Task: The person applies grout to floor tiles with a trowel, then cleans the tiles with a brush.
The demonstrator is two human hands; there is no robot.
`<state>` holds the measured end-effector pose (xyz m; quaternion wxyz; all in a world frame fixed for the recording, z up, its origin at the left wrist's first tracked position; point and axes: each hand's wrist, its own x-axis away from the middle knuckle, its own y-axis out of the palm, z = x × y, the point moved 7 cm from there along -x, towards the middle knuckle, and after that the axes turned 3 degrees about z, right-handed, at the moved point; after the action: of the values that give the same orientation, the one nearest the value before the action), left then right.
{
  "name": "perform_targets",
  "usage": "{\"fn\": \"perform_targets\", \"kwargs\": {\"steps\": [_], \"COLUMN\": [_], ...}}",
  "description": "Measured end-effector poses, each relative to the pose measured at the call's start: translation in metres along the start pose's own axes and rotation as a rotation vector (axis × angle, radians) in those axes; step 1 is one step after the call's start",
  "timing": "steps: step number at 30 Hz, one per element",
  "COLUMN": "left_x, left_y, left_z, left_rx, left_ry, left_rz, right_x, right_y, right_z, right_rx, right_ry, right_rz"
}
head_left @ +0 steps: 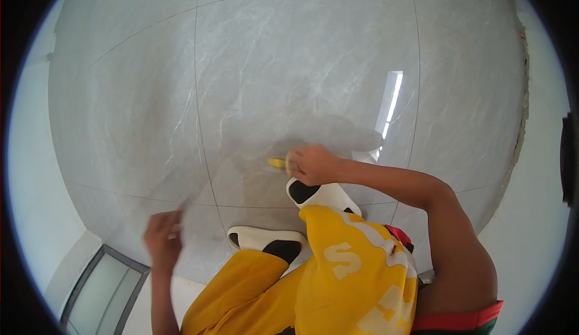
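My right hand [315,165] is low over the grey tiled floor, its fingers closed round a small yellow object [277,163]. A pale, curved edge shows by those fingertips; its exact shape is unclear. To the left, my left hand [163,238] is raised and somewhat blurred. Its fingers are pinched together at a thin, dark, smeared thing [186,203] too blurred to name.
Grey marbled tiles [307,51] with thin dark joints spread ahead. My feet are in white slippers [268,236] just below my right hand. White walls rise at both sides, and a grey-framed panel [104,293] stands at the lower left.
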<state>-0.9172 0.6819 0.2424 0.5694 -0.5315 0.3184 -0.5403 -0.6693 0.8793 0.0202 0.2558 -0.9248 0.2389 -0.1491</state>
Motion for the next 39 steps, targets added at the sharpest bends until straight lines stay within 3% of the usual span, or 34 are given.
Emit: {"fn": "perform_targets", "kwargs": {"steps": [1, 3, 4, 5, 6, 8, 10, 12, 14, 16, 19, 20, 22, 24, 25, 26, 28, 29, 30, 32, 35, 36, 37, 39], "left_x": [-0.01, -0.028, -0.032, -0.039, -0.051, -0.073, -0.099, -0.142, -0.223, -0.315, -0.396, -0.409, -0.422, -0.402, -0.387, -0.368, -0.328, -0.308, -0.289, -0.249, -0.201, -0.192, -0.181, -0.158], "left_y": [0.024, 0.069, 0.102, 0.13, 0.155, 0.193, 0.209, 0.216, 0.22, 0.207, 0.18, 0.171, 0.139, 0.106, 0.097, 0.092, 0.089, 0.088, 0.086, 0.073, 0.047, 0.043, 0.046, 0.054], "left_z": [0.022, 0.07, 0.079, 0.088, 0.096, 0.114, 0.132, 0.154, 0.169, 0.182, 0.192, 0.187, 0.168, 0.154, 0.151, 0.149, 0.146, 0.145, 0.144, 0.143, 0.127, 0.118, 0.112, 0.095], "left_rx": [-0.022, -0.057, -0.064, -0.057, -0.053, -0.164, -0.134, -0.13, -0.182, -0.195, -0.416, -0.463, -0.302, -0.203, -0.183, -0.163, -0.218, -0.213, -0.209, -0.225, -0.135, -0.119, -0.103, -0.096], "left_ry": [0.156, 0.418, 0.475, 0.512, 0.552, 0.629, 0.662, 0.731, 0.713, 0.714, 0.59, 0.563, 0.512, 0.489, 0.487, 0.479, 0.497, 0.473, 0.455, 0.445, 0.375, 0.343, 0.318, 0.258], "left_rz": [-0.022, -0.01, -0.056, -0.06, -0.055, -0.038, 0.028, 0.089, 0.264, 0.289, 0.211, 0.228, 0.301, 0.377, 0.354, 0.327, 0.309, 0.269, 0.239, 0.246, 0.302, 0.322, 0.304, 0.256], "right_x": [-0.011, -0.026, -0.052, -0.063, -0.066, -0.034, 0.017, 0.069, 0.105, 0.122, 0.132, 0.141, 0.126, 0.09, 0.054, 0.015, -0.058, -0.084, -0.094, -0.099, -0.027, 0.011, 0.058, 0.15], "right_y": [-0.021, -0.084, -0.146, -0.203, -0.253, -0.303, -0.306, -0.283, -0.25, -0.211, -0.143, -0.11, -0.068, -0.064, -0.077, -0.14, -0.247, -0.302, -0.346, -0.394, -0.337, -0.293, -0.238, -0.126], "right_z": [0.004, 0.057, 0.07, 0.085, 0.081, 0.078, 0.044, 0.057, 0.074, 0.086, 0.059, 0.057, 0.036, 0.044, 0.089, 0.099, 0.155, 0.171, 0.169, 0.15, 0.121, 0.119, 0.116, 0.067], "right_rx": [0.086, 0.253, 0.374, 0.438, 0.637, 0.514, 0.205, 0.114, -0.083, -0.101, -0.15, -0.116, -0.103, 0.211, 0.065, -0.147, 0.26, 0.627, 0.722, 0.787, 0.583, 0.431, 0.235, 0.191], "right_ry": [-0.111, 0.266, 0.386, 0.37, 0.193, 0.142, 0.037, 0.191, 0.356, 0.537, 0.362, 0.559, 0.406, -0.109, 0.099, 0.029, 0.284, 0.057, -0.02, 0.057, 0.189, 0.277, 0.207, 0.088], "right_rz": [0.209, 0.253, 0.29, 0.578, 0.792, 0.929, 0.984, 0.937, 0.84, 0.683, 0.538, 0.337, 0.014, 0.034, 0.077, 0.289, 0.428, 0.69, 0.866, 0.716, 0.511, 0.325, 0.289, 0.127]}}
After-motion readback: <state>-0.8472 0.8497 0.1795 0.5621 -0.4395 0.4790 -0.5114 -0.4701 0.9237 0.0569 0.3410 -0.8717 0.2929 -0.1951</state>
